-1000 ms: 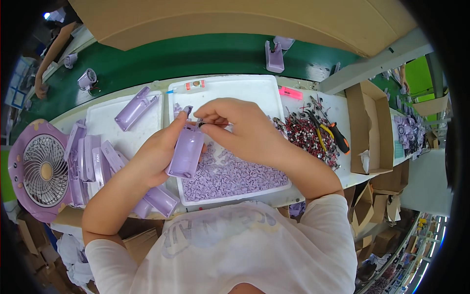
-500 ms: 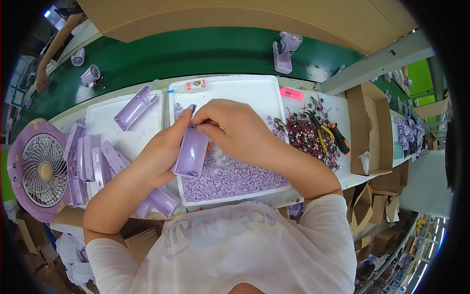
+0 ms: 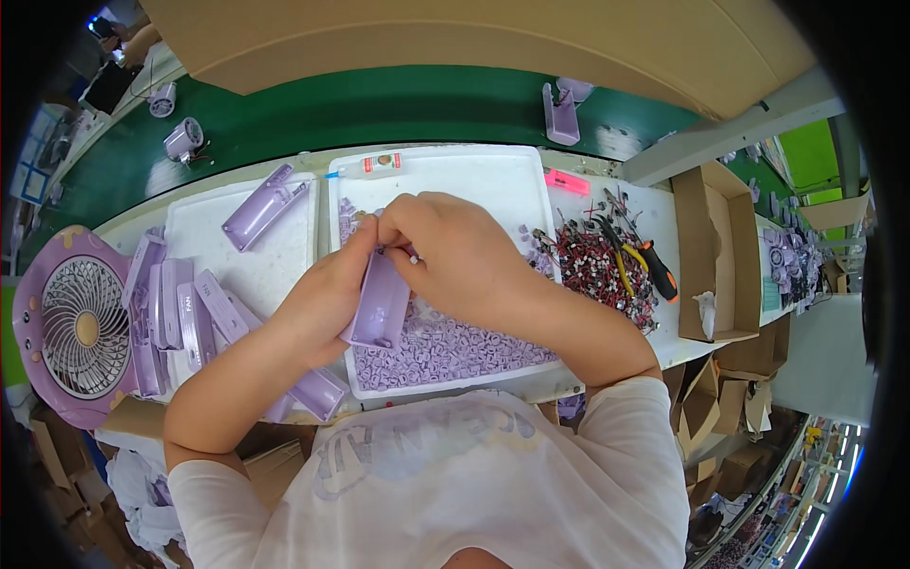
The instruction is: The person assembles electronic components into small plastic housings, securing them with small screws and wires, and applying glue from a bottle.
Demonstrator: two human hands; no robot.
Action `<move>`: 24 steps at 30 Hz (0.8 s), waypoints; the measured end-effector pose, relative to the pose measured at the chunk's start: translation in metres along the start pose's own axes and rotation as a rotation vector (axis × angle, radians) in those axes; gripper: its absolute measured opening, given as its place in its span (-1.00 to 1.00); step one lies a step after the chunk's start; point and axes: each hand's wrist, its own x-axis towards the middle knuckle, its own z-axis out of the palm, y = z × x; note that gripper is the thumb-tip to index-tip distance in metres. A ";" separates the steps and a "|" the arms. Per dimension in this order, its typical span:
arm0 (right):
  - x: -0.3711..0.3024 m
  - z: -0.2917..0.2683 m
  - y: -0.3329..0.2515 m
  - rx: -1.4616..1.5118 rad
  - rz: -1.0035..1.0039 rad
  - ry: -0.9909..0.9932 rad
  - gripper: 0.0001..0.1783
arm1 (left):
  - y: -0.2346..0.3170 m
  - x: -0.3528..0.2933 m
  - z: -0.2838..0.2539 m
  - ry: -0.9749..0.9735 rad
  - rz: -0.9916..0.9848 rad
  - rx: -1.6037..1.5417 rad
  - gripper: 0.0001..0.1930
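Observation:
My left hand (image 3: 334,289) is closed around a light purple plastic shell (image 3: 381,302), an open trough shape held tilted over a white tray (image 3: 455,171). At the shell's far end my right hand (image 3: 445,237) has thumb and fingers pinched together. A tiny whitish bit shows by those fingertips, too small to name. Beneath both hands, the tray holds a heap of small purple plastic pieces (image 3: 455,356). Another purple shell (image 3: 265,209) lies on the white tray (image 3: 204,204) to the left, and several more housings (image 3: 194,327) are stacked near my left forearm.
A purple fan (image 3: 85,327) stands at far left. Wired small parts (image 3: 597,251), pliers (image 3: 623,261) and a screwdriver (image 3: 659,270) lie right, beside a cardboard box (image 3: 718,251). A glue bottle (image 3: 370,167) rests behind. Beyond runs a green conveyor (image 3: 379,104) carrying fan parts, under a large cardboard sheet (image 3: 474,43).
The shell has swung slightly right and more upright in my left hand, my right hand still pinching at its top. Parts on the conveyor shifted right; a co-worker's arm drew back at far left.

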 end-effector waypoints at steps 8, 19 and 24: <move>-0.002 -0.002 -0.002 -0.024 -0.045 0.038 -0.79 | 0.003 -0.001 -0.003 -0.040 -0.044 -0.022 -0.42; -0.003 -0.002 -0.002 0.036 -0.015 0.055 -0.79 | 0.004 -0.001 -0.003 0.000 -0.029 0.017 -0.39; -0.002 -0.001 -0.003 0.000 -0.024 0.045 -0.80 | 0.003 -0.002 -0.003 -0.014 0.004 0.074 -0.38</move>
